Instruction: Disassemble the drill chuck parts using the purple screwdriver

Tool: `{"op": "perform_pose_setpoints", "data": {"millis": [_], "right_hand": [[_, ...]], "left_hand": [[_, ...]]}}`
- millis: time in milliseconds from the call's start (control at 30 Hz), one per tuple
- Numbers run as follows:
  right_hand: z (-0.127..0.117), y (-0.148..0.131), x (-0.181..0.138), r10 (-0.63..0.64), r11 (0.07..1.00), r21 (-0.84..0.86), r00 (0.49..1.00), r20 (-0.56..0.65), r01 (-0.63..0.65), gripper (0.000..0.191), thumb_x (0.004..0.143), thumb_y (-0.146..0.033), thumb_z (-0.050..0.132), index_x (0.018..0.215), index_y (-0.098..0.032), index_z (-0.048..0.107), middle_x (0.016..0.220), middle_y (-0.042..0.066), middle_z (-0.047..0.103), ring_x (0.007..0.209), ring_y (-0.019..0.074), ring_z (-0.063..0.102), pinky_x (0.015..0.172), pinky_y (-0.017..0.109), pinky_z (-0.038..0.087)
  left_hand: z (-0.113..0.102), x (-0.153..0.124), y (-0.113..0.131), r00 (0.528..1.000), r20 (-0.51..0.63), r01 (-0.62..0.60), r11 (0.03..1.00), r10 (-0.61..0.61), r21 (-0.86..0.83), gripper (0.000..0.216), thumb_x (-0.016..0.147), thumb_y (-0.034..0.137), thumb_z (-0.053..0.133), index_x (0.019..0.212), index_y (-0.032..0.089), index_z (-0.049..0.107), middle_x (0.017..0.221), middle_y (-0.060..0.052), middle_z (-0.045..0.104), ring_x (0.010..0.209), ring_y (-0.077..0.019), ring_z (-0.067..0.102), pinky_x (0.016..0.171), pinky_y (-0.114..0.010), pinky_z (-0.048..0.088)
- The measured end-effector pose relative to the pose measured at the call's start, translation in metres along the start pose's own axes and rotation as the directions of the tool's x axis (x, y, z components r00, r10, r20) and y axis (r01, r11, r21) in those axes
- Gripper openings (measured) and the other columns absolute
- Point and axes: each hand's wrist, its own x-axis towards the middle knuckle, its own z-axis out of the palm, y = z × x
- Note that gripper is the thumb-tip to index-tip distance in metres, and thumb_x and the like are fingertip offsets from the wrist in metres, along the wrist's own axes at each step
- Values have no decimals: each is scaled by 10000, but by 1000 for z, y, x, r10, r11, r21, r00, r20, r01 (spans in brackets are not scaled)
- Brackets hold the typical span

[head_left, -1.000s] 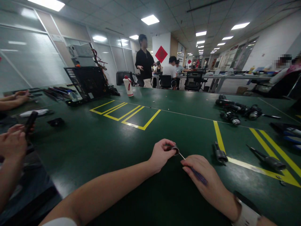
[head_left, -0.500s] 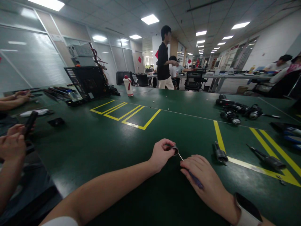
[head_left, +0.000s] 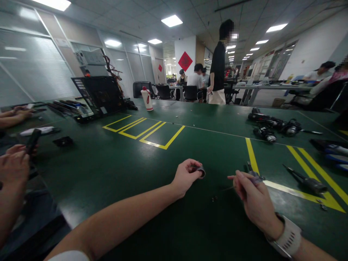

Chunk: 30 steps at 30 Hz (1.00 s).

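My left hand (head_left: 187, 177) is closed around a small dark metal cylinder (head_left: 201, 172), whose open round end faces right. To the right, my right hand (head_left: 252, 197) is wrapped round a screwdriver (head_left: 256, 178) with a purplish handle; its thin shaft points left and looks blurred. Two tiny metal pieces (head_left: 214, 198) lie on the green tabletop between my hands. Behind my right hand, a dark part with prongs (head_left: 249, 166) is mostly hidden. Farther right lies another dark cylindrical part with a long pointed end (head_left: 310, 183), beside small metal bits (head_left: 322, 206).
Yellow tape (head_left: 153, 144) marks the green table (head_left: 122, 166). Power tools (head_left: 274, 125) and blue-handled tools (head_left: 335, 157) lie at right. A cup (head_left: 147, 99) and an opened computer case (head_left: 100, 94) stand at the back. At left, another person's hands (head_left: 15, 163) hold a phone.
My right hand has drawn the screwdriver out of the cylinder and moved right, turning over. The two tiny pieces now show on the table. A person behind walked right.
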Motion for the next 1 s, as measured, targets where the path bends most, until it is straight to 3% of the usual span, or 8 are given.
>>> {"op": "perform_pose_setpoints", "data": {"millis": [167, 500, 733, 1000], "right_hand": [[1, 3, -2, 79, 996, 35, 995, 56, -81, 439, 832, -494, 539, 501, -220, 452, 450, -68, 376, 410, 97, 374, 417, 247, 334], [4, -5, -4, 173, 984, -66, 971, 167, -164, 445, 806, -562, 538, 536, -209, 516, 462, -57, 434, 448, 110, 442, 456, 250, 375], [0, 5, 3, 205, 969, -158, 974, 98, -188, 436, 835, -548, 500, 557, -211, 506, 443, -52, 451, 412, 118, 455, 434, 255, 377], [5, -6, -1, 113, 963, -256, 987, 111, -81, 428, 826, -515, 528, 538, -199, 532, 420, -47, 457, 406, 118, 449, 439, 253, 363]], "left_hand": [[1, -2, 5, 1000, -15, 20, 1000, -20, -23, 219, 728, -26, 569, 879, 131, 592, 932, -50, 631, 831, -153, 623, 792, -354, 524], [-2, 0, 1, 1000, 7, 28, 999, -28, -27, 244, 723, -24, 562, 904, 137, 592, 1008, -59, 612, 864, -158, 620, 820, -348, 516], [-4, 0, 2, 999, 14, 37, 998, -36, -47, 258, 719, -35, 560, 907, 139, 595, 1017, -61, 621, 877, -164, 626, 833, -364, 518], [-1, 2, 0, 999, -19, 30, 995, -32, -97, 269, 671, -60, 612, 857, 134, 603, 1080, -72, 608, 905, -167, 616, 845, -371, 518]]}}
